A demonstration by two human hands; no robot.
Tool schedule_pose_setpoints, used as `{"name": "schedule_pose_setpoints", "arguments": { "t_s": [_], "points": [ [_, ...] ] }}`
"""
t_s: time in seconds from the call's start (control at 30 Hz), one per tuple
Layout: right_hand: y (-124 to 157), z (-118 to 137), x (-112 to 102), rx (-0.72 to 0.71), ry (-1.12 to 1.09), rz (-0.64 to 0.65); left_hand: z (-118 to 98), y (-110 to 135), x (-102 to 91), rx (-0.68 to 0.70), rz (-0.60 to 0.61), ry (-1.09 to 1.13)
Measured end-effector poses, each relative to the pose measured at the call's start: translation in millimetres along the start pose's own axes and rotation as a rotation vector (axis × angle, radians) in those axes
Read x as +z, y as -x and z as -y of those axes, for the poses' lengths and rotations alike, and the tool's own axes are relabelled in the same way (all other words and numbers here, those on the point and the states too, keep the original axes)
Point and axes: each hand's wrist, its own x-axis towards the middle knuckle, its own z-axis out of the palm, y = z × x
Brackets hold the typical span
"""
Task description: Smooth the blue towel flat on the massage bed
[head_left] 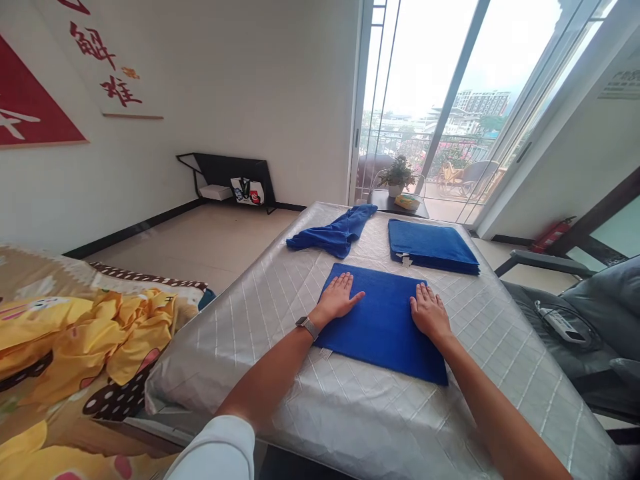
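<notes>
Blue towel (383, 327), folded into a flat rectangle, lies on the silver quilted mattress (240, 333) directly in front of me, toward its near edge.

From the left: a yellow patterned blanket (100, 333) is bunched on a neighbouring bed, well apart from the towel. My left hand (340, 299), with a watch (307, 327) on the wrist, rests palm down on the towel's left part, near the far left corner. Its fingers are stretched flat and close together and grip nothing. My right hand (429, 312) rests the same way on the right part, fingers extended and flat, nothing held.

The towel's long axis runs across me, left to right, slightly skewed, with the right end nearer to me. It sits under both hands, and neither is the nearer.

Condition: deep blue, smooth, edges fairly straight, with what looks like a small white label at the near left corner.

Beyond it a second towel (333, 233) lies crumpled at far left and a folded stack (430, 247) at far right, both apart from it. A grey chair (600, 300) stands right of the mattress.
</notes>
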Motion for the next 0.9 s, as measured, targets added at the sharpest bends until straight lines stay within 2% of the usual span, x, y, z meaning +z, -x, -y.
{"name": "schedule_pose_setpoints", "arguments": {
  "t_s": [0.23,0.4,0.5,0.6,0.77,0.83,0.9],
  "points": [
    [27.5,-3.5,8.7,-0.008,-0.017,0.068,0.5,-1.6,4.5,0.0,-0.006,-0.009],
    [29.2,-1.2,9.5,0.008,-0.049,0.079,3.5,-0.6,3.0,-0.009,-0.024,-0.026],
    [29.3,1.2,5.7,0.025,-0.076,0.086,-3.7,2.4,-1.4,0.006,-0.046,-0.052],
    [30.4,2.8,3.4,0.03,-0.099,0.093,-32.1,5.4,-2.3,0.117,-0.044,-0.05],
    [32.4,0.2,5.4,-0.012,-0.068,0.059,-106.1,1.2,13.4,0.486,0.047,-0.011],
    [32.7,-1.6,7.0,-0.032,-0.052,0.05,-125.5,-3.1,20.2,0.532,0.082,0.007],
    [32.8,-2.2,7.5,-0.033,-0.049,0.05,-132.3,-5.9,23.9,0.509,0.094,0.027]
  ]
}}
